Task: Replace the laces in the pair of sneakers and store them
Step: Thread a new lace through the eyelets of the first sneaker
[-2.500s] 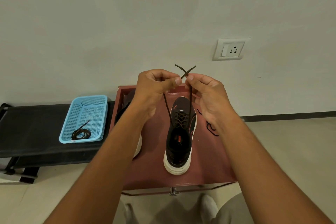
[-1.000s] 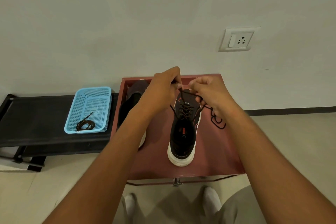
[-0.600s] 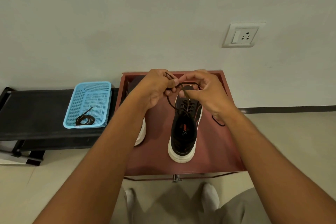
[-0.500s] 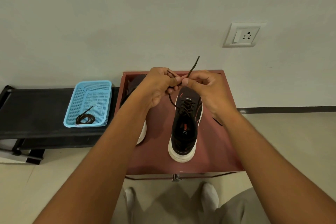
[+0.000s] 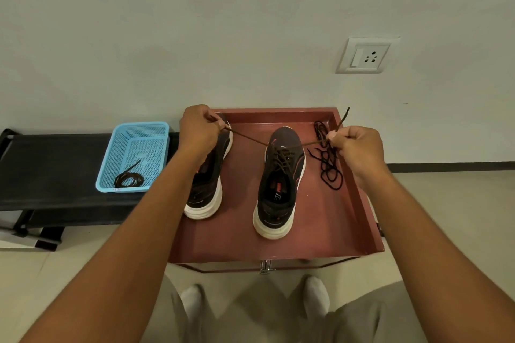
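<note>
Both hands, left hand (image 5: 198, 131) and right hand (image 5: 355, 147), pinch the dark brown lace (image 5: 281, 160) ends, tightening a knot on the laced dark white-soled right sneaker (image 5: 278, 184) (the left sneaker (image 5: 207, 189) looks unlaced).

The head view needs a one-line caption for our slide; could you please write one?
Left hand and right hand pull the brown lace ends apart over the right-side sneaker on the red tray.
</note>
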The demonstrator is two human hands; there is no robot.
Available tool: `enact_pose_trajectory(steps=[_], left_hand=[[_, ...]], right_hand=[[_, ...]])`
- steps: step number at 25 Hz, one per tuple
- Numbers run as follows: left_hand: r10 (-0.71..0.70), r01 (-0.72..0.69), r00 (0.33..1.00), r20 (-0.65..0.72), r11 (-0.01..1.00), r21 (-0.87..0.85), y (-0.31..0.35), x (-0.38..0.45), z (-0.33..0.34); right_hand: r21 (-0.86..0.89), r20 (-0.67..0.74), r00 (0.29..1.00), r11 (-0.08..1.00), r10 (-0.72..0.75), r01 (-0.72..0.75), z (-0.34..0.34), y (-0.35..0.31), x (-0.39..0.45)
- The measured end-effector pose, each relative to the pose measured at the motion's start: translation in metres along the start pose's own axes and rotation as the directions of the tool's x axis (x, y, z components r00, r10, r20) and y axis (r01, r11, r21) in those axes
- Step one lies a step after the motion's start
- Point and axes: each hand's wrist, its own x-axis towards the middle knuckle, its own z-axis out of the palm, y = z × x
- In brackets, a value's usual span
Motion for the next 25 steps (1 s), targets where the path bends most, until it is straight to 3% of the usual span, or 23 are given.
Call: enact_pose_trajectory(steps=[5, 10, 12, 14, 16, 17, 20, 25], left_hand=[[0.073, -0.063, 0.997, -0.027, 0.958, 0.279, -0.015, -0.001, -0.007], [0.174, -0.193, 0.981, 0.084, 0.921, 0.337, -0.018, -0.015, 0.011], [0.287, -0.300, 0.952, 0.109, 0.796, 0.526, -0.015, -0.019, 0.019], [0.393, -0.424, 0.900, 0.187, 0.692, 0.584, -0.010, -0.026, 0.033], [0.359, -0.495, 0.861, 0.360, 0.756, 0.428, -0.011, -0.033, 0.050], [0.305, -0.469, 0.847, 0.436, 0.815, 0.341, -0.014, -0.037, 0.057], [0.232, -0.360, 0.883, 0.407, 0.893, 0.271, -0.019, -0.048, 0.068], [0.176, -0.233, 0.946, 0.271, 0.952, 0.199, -0.020, -0.043, 0.071]], right_hand=[[-0.430, -0.036, 0.998, 0.900, 0.054, -0.065, -0.028, 0.022, 0.009], [-0.708, 0.013, 0.993, 0.702, 0.122, -0.077, -0.018, 0.024, 0.007], [-0.794, 0.013, 0.995, 0.605, 0.101, -0.051, -0.009, 0.021, 0.001], [-0.764, 0.091, 0.992, 0.633, -0.084, 0.123, 0.005, 0.012, -0.014], [-0.570, 0.295, 0.921, 0.727, -0.253, 0.382, 0.023, 0.005, -0.027], [-0.485, 0.394, 0.885, 0.762, -0.247, 0.428, 0.031, 0.001, -0.034], [-0.410, 0.492, 0.860, 0.837, -0.133, 0.363, 0.045, 0.004, -0.040], [-0.527, 0.322, 0.944, 0.813, -0.079, 0.248, 0.037, 0.013, -0.027]])
